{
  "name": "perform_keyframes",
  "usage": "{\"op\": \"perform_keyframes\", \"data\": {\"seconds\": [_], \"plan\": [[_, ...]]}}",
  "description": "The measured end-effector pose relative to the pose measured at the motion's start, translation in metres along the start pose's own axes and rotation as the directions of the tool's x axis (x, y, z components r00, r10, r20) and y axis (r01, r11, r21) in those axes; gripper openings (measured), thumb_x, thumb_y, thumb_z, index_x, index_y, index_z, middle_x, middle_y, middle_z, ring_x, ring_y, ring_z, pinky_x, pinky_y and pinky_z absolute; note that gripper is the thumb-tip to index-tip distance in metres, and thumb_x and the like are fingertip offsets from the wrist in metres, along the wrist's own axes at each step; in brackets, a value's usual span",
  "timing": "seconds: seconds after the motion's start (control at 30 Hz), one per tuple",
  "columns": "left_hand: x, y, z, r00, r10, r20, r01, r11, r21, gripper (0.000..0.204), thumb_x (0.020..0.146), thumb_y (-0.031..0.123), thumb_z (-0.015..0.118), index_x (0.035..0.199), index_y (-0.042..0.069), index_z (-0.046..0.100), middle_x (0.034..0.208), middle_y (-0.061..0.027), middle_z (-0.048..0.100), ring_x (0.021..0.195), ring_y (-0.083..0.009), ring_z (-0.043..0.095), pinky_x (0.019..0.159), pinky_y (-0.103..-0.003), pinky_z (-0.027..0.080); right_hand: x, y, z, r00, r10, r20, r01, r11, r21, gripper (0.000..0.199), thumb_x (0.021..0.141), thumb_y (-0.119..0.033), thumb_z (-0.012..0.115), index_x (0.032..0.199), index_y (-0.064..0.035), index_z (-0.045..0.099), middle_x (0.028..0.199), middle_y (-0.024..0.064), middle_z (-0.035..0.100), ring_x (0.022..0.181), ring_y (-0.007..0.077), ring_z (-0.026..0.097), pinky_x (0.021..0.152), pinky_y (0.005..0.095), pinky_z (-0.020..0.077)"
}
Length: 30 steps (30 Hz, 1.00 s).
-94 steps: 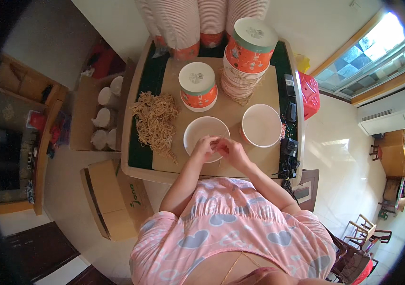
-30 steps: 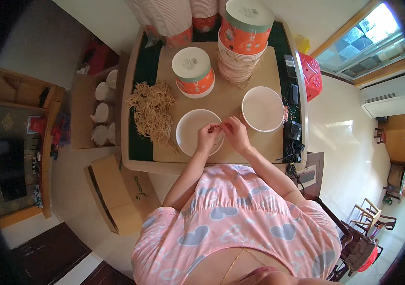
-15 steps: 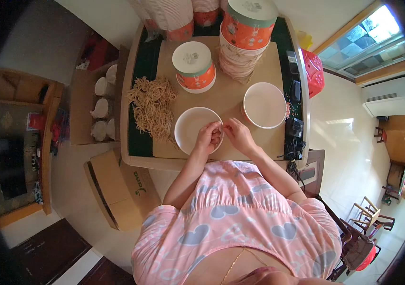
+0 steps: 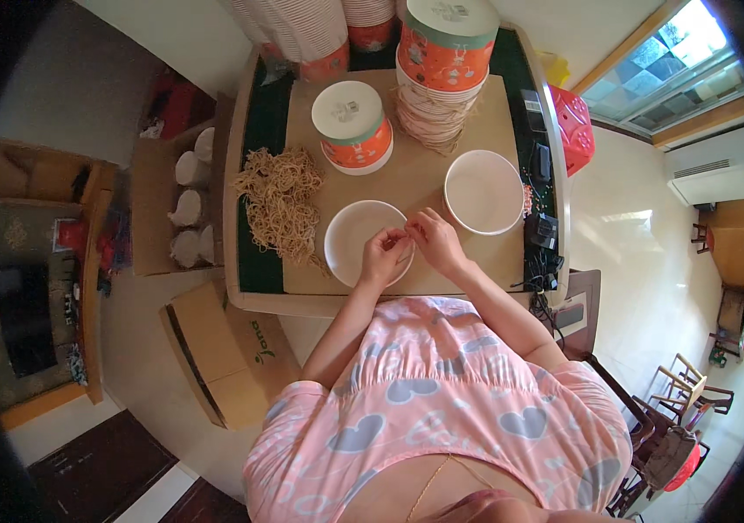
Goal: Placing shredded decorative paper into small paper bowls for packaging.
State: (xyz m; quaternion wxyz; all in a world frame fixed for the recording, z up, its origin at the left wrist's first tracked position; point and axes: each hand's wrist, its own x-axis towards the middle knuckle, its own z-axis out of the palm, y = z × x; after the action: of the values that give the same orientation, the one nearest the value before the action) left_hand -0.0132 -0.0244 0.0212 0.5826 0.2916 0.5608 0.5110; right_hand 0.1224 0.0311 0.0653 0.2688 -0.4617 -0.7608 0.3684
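Observation:
A white paper tub (image 4: 350, 228) stands mouth up at the front of the table. At its right rim, my left hand (image 4: 386, 255) is closed, with thumb and fingers pinched together. The fingertips of my right hand (image 4: 436, 245) meet it there, also pinched. Whatever lies between the fingers is too small to make out. Another open white tub (image 4: 482, 193) sits just right of my right hand. To the left lies a tangled heap of tan twine loops (image 4: 279, 202). Behind stands an upturned orange-and-green tub (image 4: 353, 129) with a white base.
Stacked tubs (image 4: 446, 54) with twine about their rims stand at the back, beside a tall wrapped stack (image 4: 293, 30). Cables and black adapters (image 4: 543, 231) line the right table edge. A carton of white rolled items (image 4: 182, 205) stands left; a flattened carton (image 4: 228, 353) lies below.
The view has shifted slightly. Both hands stay together at the tub's right rim, and the fingers have changed their pinch a little.

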Motion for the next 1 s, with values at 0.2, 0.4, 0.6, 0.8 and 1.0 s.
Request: {"op": "perform_keyframes", "data": {"seconds": [0.2,0.4,0.6,0.8,1.0], "plan": [[0.002,-0.002,-0.006,0.999,-0.029,0.018,0.03,0.995,-0.092,0.008,0.081,0.007,0.065,0.087,0.003,0.061,0.076,0.0013,0.06,0.067,-0.0034,0.053,0.057,-0.016,0.043,0.003,0.002,-0.003,0.997,-0.005,0.081,0.001,0.999,0.052,0.011,0.081,-0.013,0.057,0.084,-0.003,0.06,0.083,0.015,0.055,0.078,0.0353,0.056,0.067,0.0413,0.0458],[0.001,0.004,0.001,1.0,0.007,-0.006,-0.007,0.999,-0.039,0.007,0.082,0.009,0.064,0.086,0.006,0.06,0.063,0.0043,0.053,0.05,-0.0022,0.042,0.043,-0.017,0.03,0.005,0.008,-0.005,0.98,0.103,0.171,-0.134,0.975,0.178,0.014,0.079,-0.013,0.06,0.086,-0.0019,0.063,0.082,0.0156,0.056,0.077,0.0322,0.058,0.067,0.0376,0.0459],[0.004,-0.003,-0.002,0.998,0.049,-0.032,-0.05,0.999,-0.021,0.006,0.082,0.008,0.063,0.087,0.005,0.06,0.066,0.003,0.057,0.051,-0.002,0.044,0.042,-0.017,0.031,0.001,0.009,-0.004,0.987,0.052,0.152,-0.074,0.987,0.142,0.011,0.077,-0.007,0.063,0.086,-0.0018,0.065,0.075,0.0102,0.055,0.066,0.0208,0.057,0.06,0.0315,0.0461],[0.001,0.008,0.0,0.984,0.162,-0.074,-0.147,0.973,0.181,0.006,0.08,0.003,0.063,0.085,0.0,0.061,0.077,-0.0038,0.065,0.07,-0.0077,0.061,0.064,-0.021,0.049,0.0,0.013,0.0,0.987,0.063,0.15,-0.09,0.979,0.182,0.01,0.077,-0.007,0.063,0.086,-0.0009,0.065,0.074,0.0078,0.054,0.066,0.0168,0.057,0.059,0.0293,0.0461],[0.0,0.008,-0.003,0.984,0.164,-0.068,-0.142,0.957,0.251,0.008,0.08,0.006,0.063,0.086,0.0,0.063,0.076,-0.002,0.065,0.07,-0.007,0.06,0.064,-0.021,0.048,-0.001,0.021,0.003,0.975,0.115,0.19,-0.166,0.945,0.282,0.011,0.079,-0.007,0.062,0.087,-0.0004,0.064,0.076,0.0051,0.055,0.066,0.0109,0.056,0.06,0.0262,0.0461]]}}
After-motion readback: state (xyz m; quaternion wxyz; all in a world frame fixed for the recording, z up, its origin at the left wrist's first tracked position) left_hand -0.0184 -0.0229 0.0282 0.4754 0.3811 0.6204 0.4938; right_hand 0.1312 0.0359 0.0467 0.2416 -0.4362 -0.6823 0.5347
